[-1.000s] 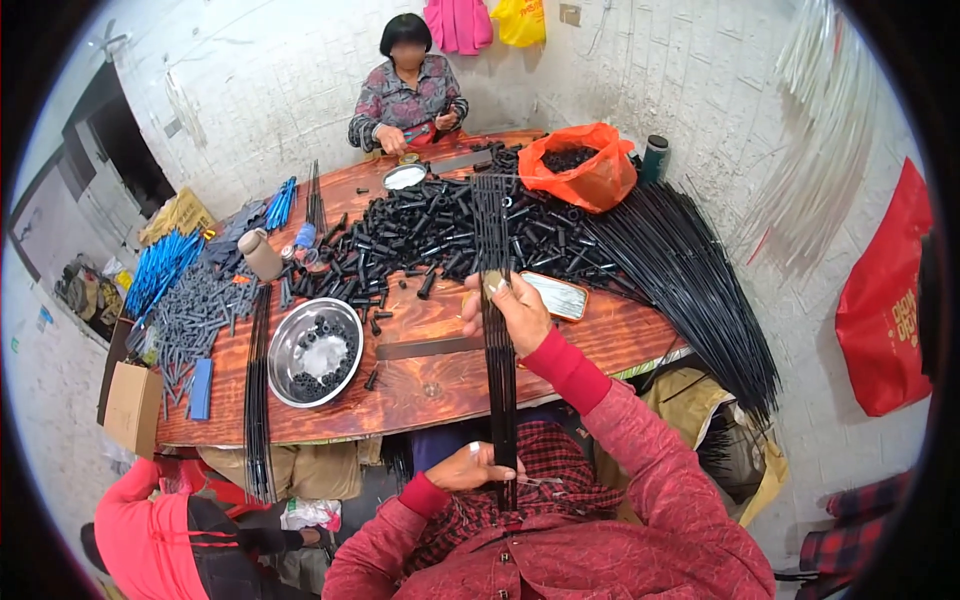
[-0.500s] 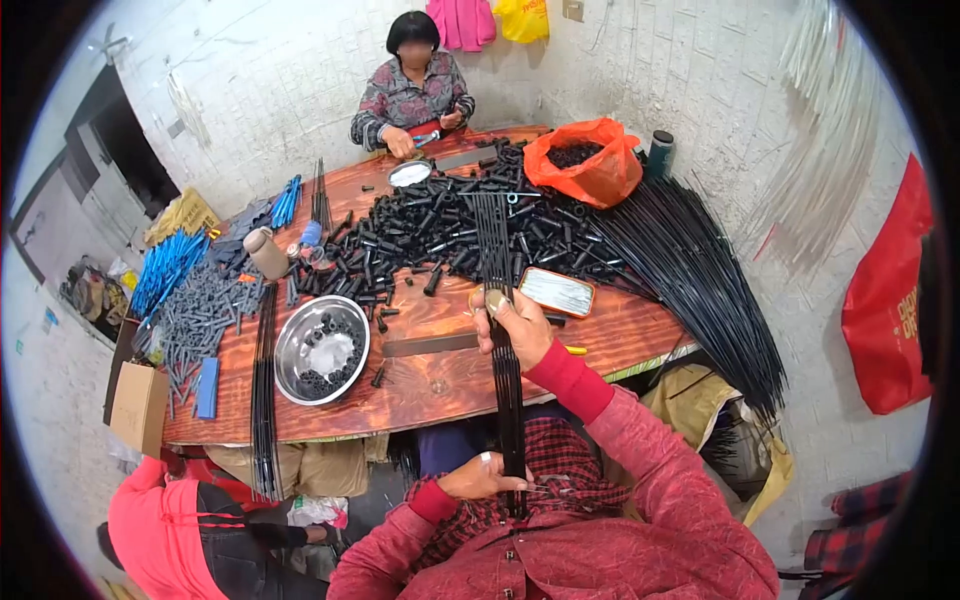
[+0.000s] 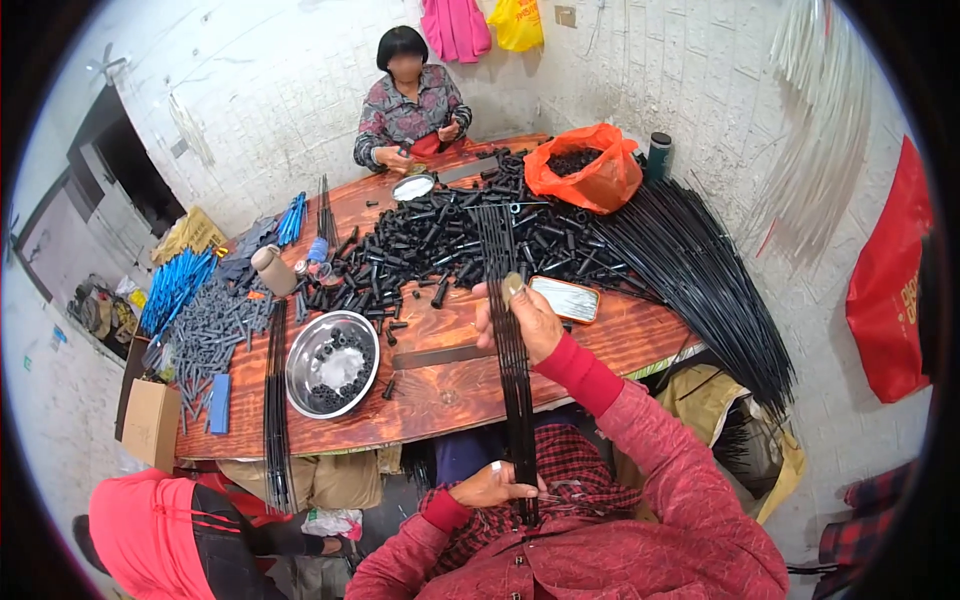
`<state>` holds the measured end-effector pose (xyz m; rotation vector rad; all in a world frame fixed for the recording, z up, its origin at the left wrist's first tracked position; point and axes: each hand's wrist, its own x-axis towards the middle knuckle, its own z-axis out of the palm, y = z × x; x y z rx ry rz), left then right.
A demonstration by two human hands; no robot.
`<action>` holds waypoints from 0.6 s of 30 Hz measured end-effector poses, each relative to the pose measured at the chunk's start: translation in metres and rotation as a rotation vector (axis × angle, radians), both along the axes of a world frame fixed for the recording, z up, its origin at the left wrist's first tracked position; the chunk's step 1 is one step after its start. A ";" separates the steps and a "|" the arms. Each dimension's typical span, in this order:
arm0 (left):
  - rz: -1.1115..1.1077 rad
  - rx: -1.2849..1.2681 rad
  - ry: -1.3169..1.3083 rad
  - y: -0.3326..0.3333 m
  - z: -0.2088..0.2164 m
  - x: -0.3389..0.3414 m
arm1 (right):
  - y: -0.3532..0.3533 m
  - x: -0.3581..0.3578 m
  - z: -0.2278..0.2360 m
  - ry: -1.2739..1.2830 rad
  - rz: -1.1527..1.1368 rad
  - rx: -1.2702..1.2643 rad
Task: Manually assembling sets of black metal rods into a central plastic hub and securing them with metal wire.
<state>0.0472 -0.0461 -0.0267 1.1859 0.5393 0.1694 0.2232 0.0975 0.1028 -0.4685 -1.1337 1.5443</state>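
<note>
A bundle of thin black rods [image 3: 514, 395] stands upright before me, fanned slightly at its top over the table. Close to my lap, my left hand [image 3: 492, 487] is closed around its lower end; pale tape wraps one finger. My right hand [image 3: 527, 318] grips the same rods higher up, its thumb, with a tan cover, across the front. Beyond their tips spreads a heap of black tubular parts [image 3: 420, 240]. By my right hand lies an open tin [image 3: 565, 299] holding thin whitish pieces.
A steel bowl [image 3: 298, 372] with small black rings sits left of the rods, beside another rod bundle [image 3: 277, 430]. Many black rods [image 3: 705, 285] cover the right side, near an orange bag [image 3: 590, 193]. A co-worker [image 3: 410, 105] sits opposite; another person [image 3: 150, 535] bends at lower left.
The view has shifted slightly, so the table and its contents appear displaced. Both my hands keep hold of the rods. Across the table, the co-worker's hand has drawn back from the small dish.
</note>
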 end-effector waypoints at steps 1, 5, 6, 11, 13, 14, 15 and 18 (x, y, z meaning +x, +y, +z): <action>0.000 0.004 0.005 -0.001 0.000 0.000 | -0.002 -0.001 0.004 0.000 -0.017 0.010; -0.020 0.067 0.032 -0.003 0.021 0.002 | -0.002 -0.007 0.016 -0.033 -0.083 0.025; -0.023 0.066 0.044 -0.003 0.026 0.002 | -0.001 -0.008 0.015 -0.033 -0.083 0.027; 0.019 0.085 0.006 -0.004 0.011 0.003 | 0.009 -0.008 0.009 0.002 -0.133 0.036; 0.035 0.072 0.011 0.000 0.015 0.001 | 0.011 -0.007 0.016 -0.017 -0.153 0.035; 0.028 0.081 -0.004 0.003 0.017 0.001 | 0.012 -0.007 0.020 -0.040 -0.176 0.034; 0.020 0.091 -0.019 0.005 0.020 0.001 | 0.015 -0.007 0.019 -0.013 -0.152 0.021; 0.014 0.126 -0.025 0.010 0.026 0.000 | 0.015 -0.006 0.029 -0.050 -0.164 0.023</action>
